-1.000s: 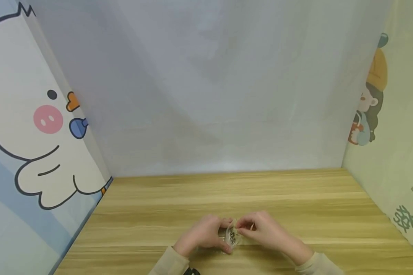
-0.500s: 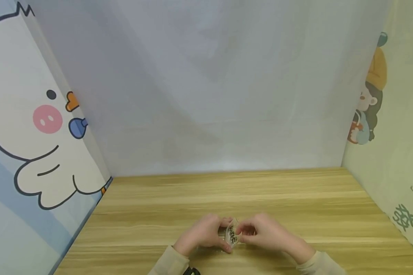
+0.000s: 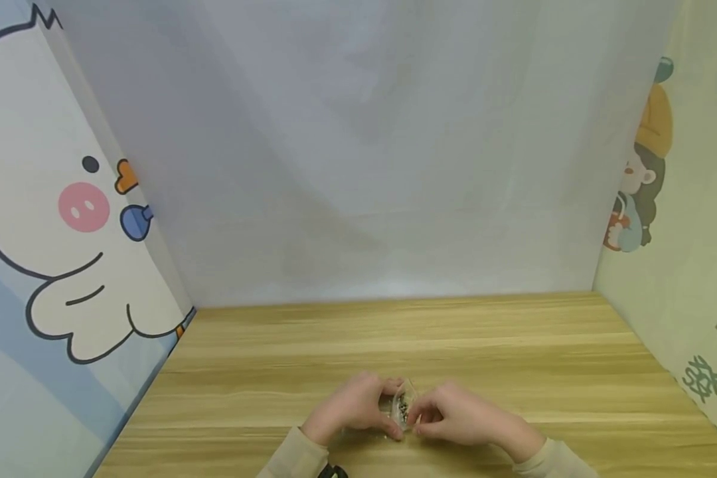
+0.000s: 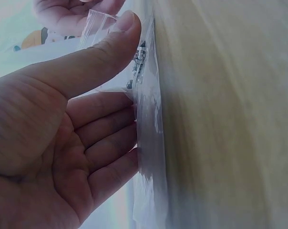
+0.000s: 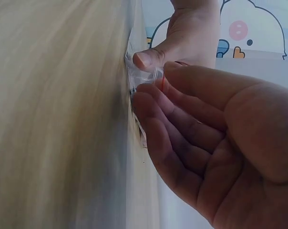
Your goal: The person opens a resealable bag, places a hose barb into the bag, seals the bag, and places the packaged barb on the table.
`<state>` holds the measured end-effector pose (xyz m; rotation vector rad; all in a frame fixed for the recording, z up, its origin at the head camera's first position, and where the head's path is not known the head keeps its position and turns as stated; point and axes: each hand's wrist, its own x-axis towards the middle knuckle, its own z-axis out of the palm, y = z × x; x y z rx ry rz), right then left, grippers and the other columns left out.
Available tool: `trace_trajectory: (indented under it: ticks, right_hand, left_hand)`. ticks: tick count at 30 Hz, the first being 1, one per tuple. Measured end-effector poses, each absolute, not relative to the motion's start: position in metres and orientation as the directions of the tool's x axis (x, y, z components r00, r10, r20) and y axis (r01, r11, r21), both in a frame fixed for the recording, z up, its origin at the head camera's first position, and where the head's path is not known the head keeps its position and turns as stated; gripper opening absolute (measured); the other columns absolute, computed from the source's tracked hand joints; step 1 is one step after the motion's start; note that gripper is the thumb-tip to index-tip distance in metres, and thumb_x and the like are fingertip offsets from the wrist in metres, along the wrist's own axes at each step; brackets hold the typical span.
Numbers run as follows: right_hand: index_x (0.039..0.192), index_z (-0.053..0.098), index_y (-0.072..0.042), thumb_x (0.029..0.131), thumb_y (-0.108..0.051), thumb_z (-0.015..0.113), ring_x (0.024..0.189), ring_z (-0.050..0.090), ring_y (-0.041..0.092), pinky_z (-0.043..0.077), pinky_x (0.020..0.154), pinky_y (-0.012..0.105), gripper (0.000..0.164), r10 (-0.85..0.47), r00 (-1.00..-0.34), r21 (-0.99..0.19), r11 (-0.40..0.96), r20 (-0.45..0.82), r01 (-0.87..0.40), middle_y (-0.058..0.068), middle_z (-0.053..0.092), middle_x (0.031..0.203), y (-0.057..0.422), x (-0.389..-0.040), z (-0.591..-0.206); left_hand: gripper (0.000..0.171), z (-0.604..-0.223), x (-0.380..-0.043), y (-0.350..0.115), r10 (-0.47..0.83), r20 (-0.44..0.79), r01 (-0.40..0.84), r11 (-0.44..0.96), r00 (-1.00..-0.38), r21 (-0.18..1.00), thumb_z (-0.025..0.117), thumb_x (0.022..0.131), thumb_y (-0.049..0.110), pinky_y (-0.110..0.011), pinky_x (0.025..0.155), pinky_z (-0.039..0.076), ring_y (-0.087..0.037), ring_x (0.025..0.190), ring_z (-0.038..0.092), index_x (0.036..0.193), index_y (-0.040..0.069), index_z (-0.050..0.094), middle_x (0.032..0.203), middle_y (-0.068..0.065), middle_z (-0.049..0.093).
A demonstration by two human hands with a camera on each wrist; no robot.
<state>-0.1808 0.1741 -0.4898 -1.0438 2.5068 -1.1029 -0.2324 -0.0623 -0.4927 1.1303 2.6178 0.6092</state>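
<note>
A small clear zip bag point(image 3: 401, 398) lies on the wooden table between both hands. Inside it are several small dark and silvery metal pieces point(image 4: 140, 56), too small to identify. My left hand point(image 3: 358, 403) holds the bag from the left, thumb at its near end and fingers at its far end, so that its mouth gapes. At the mouth's right side, my right hand point(image 3: 457, 413) pinches the bag's edge with thumb and curled fingers. A red line runs along the bag's lip beside the right thumb point(image 5: 175, 69) in the right wrist view.
The wooden table point(image 3: 275, 345) reaches back to a pale grey cloth backdrop point(image 3: 358, 166). Printed cartoon panels flank it, a white bird point(image 3: 42, 186) on the left and a child figure point(image 3: 639, 179) on the right.
My right hand has slid slightly nearer along the bag's mouth, toward its near end. The left hand stays in place on the bag.
</note>
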Motion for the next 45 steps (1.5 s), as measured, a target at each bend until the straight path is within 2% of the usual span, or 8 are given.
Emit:
trace_trajectory:
  ticks: [5, 20, 22, 29, 34, 40, 42, 45]
  right_hand:
    - [0.097, 0.082, -0.016, 0.098, -0.018, 0.078, 0.078, 0.065, -0.005, 0.058, 0.073, 0.020, 0.004, -0.662, -0.747, -0.718, 0.488, 0.065, -0.496, -0.020, 0.072, 0.087, 0.173, -0.181, -0.491]
    - [0.092, 0.083, -0.018, 0.096, -0.023, 0.082, 0.075, 0.064, -0.005, 0.057, 0.069, 0.020, 0.006, -0.609, -0.791, -0.727, 0.515, 0.062, -0.453, -0.021, 0.073, 0.083, 0.163, -0.175, -0.492]
    - [0.091, 0.084, -0.017, 0.095, -0.024, 0.082, 0.071, 0.062, -0.005, 0.056, 0.065, 0.020, 0.008, -0.595, -0.802, -0.741, 0.512, 0.058, -0.434, -0.020, 0.072, 0.080, 0.162, -0.174, -0.493]
    - [0.078, 0.080, -0.017, 0.096, -0.025, 0.080, 0.056, 0.047, -0.003, 0.041, 0.050, 0.018, 0.020, -0.536, -0.843, -0.760, 0.529, 0.045, -0.377, -0.016, 0.062, 0.063, 0.162, -0.174, -0.493]
    - [0.082, 0.082, -0.016, 0.093, -0.023, 0.083, 0.063, 0.056, -0.002, 0.051, 0.059, 0.021, 0.013, -0.521, -0.852, -0.742, 0.547, 0.059, -0.386, -0.016, 0.069, 0.071, 0.165, -0.174, -0.492]
    - [0.089, 0.082, -0.010, 0.088, -0.013, 0.084, 0.074, 0.065, 0.002, 0.058, 0.070, 0.024, 0.004, -0.499, -0.864, -0.739, 0.557, 0.067, -0.379, -0.013, 0.073, 0.080, 0.171, -0.174, -0.489]
    - [0.090, 0.081, -0.009, 0.087, -0.012, 0.085, 0.074, 0.065, 0.002, 0.059, 0.071, 0.024, 0.005, -0.499, -0.864, -0.740, 0.556, 0.067, -0.378, -0.012, 0.073, 0.081, 0.173, -0.174, -0.488]
    - [0.092, 0.081, -0.008, 0.087, -0.009, 0.084, 0.076, 0.066, 0.003, 0.059, 0.072, 0.024, 0.006, -0.505, -0.860, -0.745, 0.548, 0.068, -0.381, -0.011, 0.074, 0.083, 0.175, -0.175, -0.486]
  left_hand:
    - [0.077, -0.492, -0.233, -0.063, 0.741, -0.047, 0.648, 0.616, -0.670, 0.448, 0.102, 0.068, 0.038, -0.028, 0.111, 0.048, -0.017, 0.132, 0.062, 0.137, 0.018, 0.075, 0.145, 0.001, 0.065]
    - [0.077, -0.491, -0.234, -0.063, 0.743, -0.061, 0.645, 0.616, -0.666, 0.452, 0.104, 0.065, 0.024, -0.026, 0.112, 0.047, -0.016, 0.133, 0.060, 0.136, 0.016, 0.076, 0.145, 0.000, 0.066]
    - [0.078, -0.491, -0.234, -0.063, 0.743, -0.061, 0.645, 0.616, -0.667, 0.453, 0.104, 0.064, 0.023, -0.027, 0.113, 0.046, -0.017, 0.134, 0.060, 0.136, 0.015, 0.075, 0.146, 0.000, 0.066]
    - [0.077, -0.491, -0.235, -0.064, 0.738, -0.064, 0.636, 0.619, -0.672, 0.460, 0.101, 0.069, 0.026, -0.032, 0.115, 0.046, -0.020, 0.136, 0.060, 0.138, 0.010, 0.073, 0.147, 0.000, 0.065]
    - [0.070, -0.488, -0.233, -0.067, 0.697, -0.070, 0.575, 0.641, -0.714, 0.509, 0.099, 0.071, 0.021, -0.035, 0.113, 0.049, -0.020, 0.131, 0.064, 0.136, 0.010, 0.074, 0.143, -0.001, 0.069]
    - [0.060, -0.484, -0.232, -0.073, 0.630, -0.051, 0.496, 0.656, -0.775, 0.568, 0.095, 0.075, 0.014, -0.038, 0.101, 0.057, -0.016, 0.106, 0.070, 0.132, 0.008, 0.075, 0.123, -0.004, 0.077]
    - [0.057, -0.483, -0.232, -0.074, 0.620, -0.040, 0.486, 0.652, -0.784, 0.581, 0.093, 0.079, 0.013, -0.040, 0.101, 0.058, -0.018, 0.106, 0.071, 0.132, 0.007, 0.075, 0.123, -0.007, 0.077]
    - [0.056, -0.483, -0.234, -0.073, 0.613, -0.017, 0.490, 0.647, -0.790, 0.584, 0.090, 0.084, 0.017, -0.043, 0.103, 0.057, -0.024, 0.114, 0.072, 0.135, 0.006, 0.073, 0.129, -0.010, 0.075]
